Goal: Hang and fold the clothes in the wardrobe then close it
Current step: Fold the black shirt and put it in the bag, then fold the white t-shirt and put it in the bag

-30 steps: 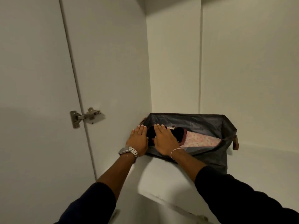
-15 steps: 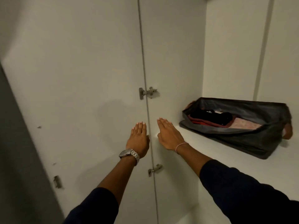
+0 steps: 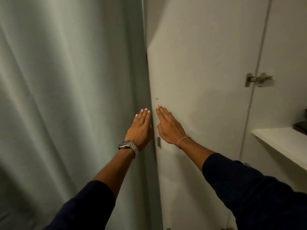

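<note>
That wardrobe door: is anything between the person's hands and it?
Nothing visible. The right hand is at the wardrobe door, fingers straight; the left hand is at its free edge, beside the curtain.

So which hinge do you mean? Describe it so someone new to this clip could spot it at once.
Start at the open white wardrobe door that fills the middle of the view. Follow its right edge, where it meets the cabinet side. The metal hinge sits there, above the white shelf, the only shiny silver fitting at that height.
</note>
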